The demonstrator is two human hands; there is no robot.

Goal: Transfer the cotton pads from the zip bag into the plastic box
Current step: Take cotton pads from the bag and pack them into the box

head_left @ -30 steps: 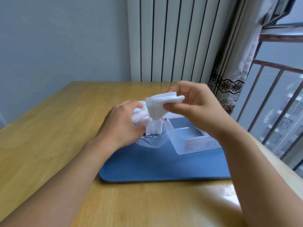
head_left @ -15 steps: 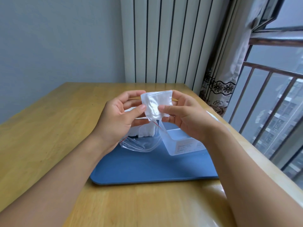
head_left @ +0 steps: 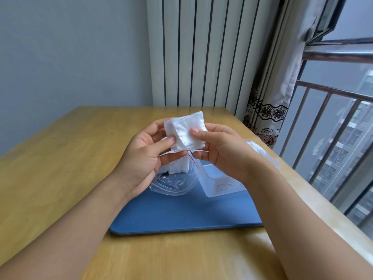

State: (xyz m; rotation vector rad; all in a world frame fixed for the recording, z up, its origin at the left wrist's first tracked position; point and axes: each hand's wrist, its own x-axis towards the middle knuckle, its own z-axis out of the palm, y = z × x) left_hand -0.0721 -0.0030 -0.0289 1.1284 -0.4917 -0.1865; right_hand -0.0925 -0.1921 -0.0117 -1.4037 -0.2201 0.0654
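A stack of white square cotton pads is held up above the table between both hands. My left hand pinches its left edge with the thumb in front. My right hand grips its right edge. Below them the clear zip bag with a red seal line lies on the blue mat, with more white pads showing at its mouth. The clear plastic box with a label stands on the mat just right of the bag, partly hidden by my right wrist.
The wooden table ends close on the right, beside a window with metal bars and a curtain. A white radiator stands behind the table. A clear lid-like piece lies by the right edge.
The pad stack was pulled out of the bag by my right hand; my left hand let go of the bag and joined it. Both hands now hold the stack slightly higher.
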